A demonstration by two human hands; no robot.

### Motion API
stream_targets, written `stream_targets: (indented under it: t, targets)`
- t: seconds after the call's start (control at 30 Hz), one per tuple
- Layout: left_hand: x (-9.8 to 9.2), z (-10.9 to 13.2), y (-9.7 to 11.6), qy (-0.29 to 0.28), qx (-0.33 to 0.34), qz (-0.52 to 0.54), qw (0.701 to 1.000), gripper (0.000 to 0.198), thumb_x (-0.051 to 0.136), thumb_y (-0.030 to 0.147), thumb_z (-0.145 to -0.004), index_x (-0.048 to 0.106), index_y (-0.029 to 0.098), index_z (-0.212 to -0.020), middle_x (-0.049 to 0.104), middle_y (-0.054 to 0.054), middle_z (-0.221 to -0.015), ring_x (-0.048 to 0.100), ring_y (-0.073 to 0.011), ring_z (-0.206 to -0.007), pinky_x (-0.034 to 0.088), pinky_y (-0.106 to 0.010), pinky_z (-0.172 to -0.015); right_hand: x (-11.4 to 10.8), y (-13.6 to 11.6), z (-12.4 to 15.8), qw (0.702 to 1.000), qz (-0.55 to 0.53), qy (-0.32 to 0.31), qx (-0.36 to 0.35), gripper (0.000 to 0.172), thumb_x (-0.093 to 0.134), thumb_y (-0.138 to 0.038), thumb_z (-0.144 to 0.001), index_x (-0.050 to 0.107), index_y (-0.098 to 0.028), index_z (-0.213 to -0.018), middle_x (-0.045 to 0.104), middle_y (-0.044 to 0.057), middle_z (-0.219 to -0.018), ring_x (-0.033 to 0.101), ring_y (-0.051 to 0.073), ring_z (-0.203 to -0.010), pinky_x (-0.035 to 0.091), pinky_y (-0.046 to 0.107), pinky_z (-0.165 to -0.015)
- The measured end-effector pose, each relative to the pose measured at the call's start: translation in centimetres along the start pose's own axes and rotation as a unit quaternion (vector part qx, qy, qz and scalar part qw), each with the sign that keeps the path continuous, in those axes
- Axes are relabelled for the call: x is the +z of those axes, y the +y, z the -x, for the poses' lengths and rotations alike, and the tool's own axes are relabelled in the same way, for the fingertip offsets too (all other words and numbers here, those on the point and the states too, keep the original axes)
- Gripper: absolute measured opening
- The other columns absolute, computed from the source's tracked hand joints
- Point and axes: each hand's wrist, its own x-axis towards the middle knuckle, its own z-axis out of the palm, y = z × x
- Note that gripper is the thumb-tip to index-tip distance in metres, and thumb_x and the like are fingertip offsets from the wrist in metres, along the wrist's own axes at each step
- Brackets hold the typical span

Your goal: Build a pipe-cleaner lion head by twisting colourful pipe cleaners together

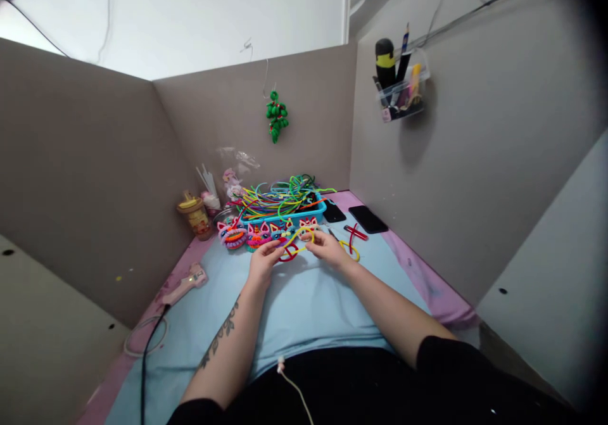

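My left hand [263,261] and my right hand [327,247] meet over the middle of the light blue mat [294,311]. Both are closed on a small craft piece [293,245] made of red and yellow pipe cleaners, held between the fingertips. Just behind it lies a row of several colourful cat-eared pipe-cleaner faces [259,234]. A blue tray [304,213] full of loose pipe cleaners in many colours stands behind those. A red pipe-cleaner cross [354,233] and a yellow loop [350,251] lie right of my right hand.
Two dark phones [368,218] lie at the back right. A pink glue gun [185,284] with its black cable lies at the left. A yellow-lidded cup [194,215] stands at the back left. A green ornament [277,116] hangs on the partition; a pen holder [401,89] hangs on the right wall.
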Motion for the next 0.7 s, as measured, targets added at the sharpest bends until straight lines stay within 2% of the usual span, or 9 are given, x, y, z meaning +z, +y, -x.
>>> stream_targets:
  t: [0.13, 0.23, 0.4, 0.57, 0.7]
  targets:
    - [0.1, 0.2, 0.1, -0.017, -0.015, -0.009, 1.000, 0.047, 0.083, 0.028, -0.046, 0.067, 0.013, -0.088, 0.067, -0.003, -0.069, 0.059, -0.0120, -0.061, 0.045, -0.023, -0.060, -0.1, 0.4, -0.3, 0.999, -0.037, 0.032, -0.021, 0.028, 0.060, -0.045, -0.073, 0.053, -0.018, -0.077, 0.049, -0.005, -0.057, 0.044, 0.008, -0.045, 0.035, 0.021, -0.044]
    - [0.3, 0.6, 0.2, -0.069, -0.044, -0.019, 0.997, 0.044, 0.083, 0.026, -0.048, 0.067, 0.012, -0.087, 0.067, -0.003, -0.069, 0.059, -0.0116, -0.059, 0.044, -0.022, -0.056, -0.2, 0.3, -0.2, 0.998, -0.017, 0.055, -0.030, 0.029, 0.055, -0.046, -0.077, 0.051, -0.018, -0.070, 0.049, -0.005, -0.054, 0.043, 0.008, -0.045, 0.034, 0.021, -0.044]
    - [0.5, 1.0, 0.0, -0.133, -0.080, -0.033, 0.987, 0.043, 0.082, 0.023, -0.049, 0.066, 0.012, -0.087, 0.068, -0.004, -0.069, 0.060, -0.0123, -0.056, 0.044, -0.022, -0.054, 0.2, -0.2, 0.3, 0.995, 0.078, 0.022, -0.065, 0.028, 0.059, -0.042, -0.076, 0.057, -0.016, -0.065, 0.052, -0.002, -0.060, 0.047, 0.011, -0.056, 0.038, 0.024, -0.055]
    - [0.4, 0.9, -0.2, -0.119, -0.066, 0.000, 0.991, 0.041, 0.082, 0.023, -0.049, 0.065, 0.012, -0.085, 0.067, -0.004, -0.069, 0.061, -0.0128, -0.055, 0.046, -0.023, -0.055, 1.4, 0.2, 0.6, 0.976, 0.151, 0.016, -0.155, 0.019, 0.064, -0.036, -0.074, 0.066, -0.018, -0.069, 0.056, 0.004, -0.084, 0.053, 0.017, -0.084, 0.041, 0.032, -0.082]
    - [0.4, 0.7, -0.3, -0.100, -0.071, 0.037, 0.992, 0.042, 0.083, 0.021, -0.048, 0.065, 0.012, -0.085, 0.068, -0.004, -0.070, 0.063, -0.0144, -0.059, 0.049, -0.026, -0.060, 2.0, 0.6, 0.8, 0.968, 0.190, 0.012, -0.166, 0.010, 0.065, -0.029, -0.073, 0.069, -0.020, -0.077, 0.056, 0.004, -0.092, 0.052, 0.018, -0.092, 0.039, 0.034, -0.089]
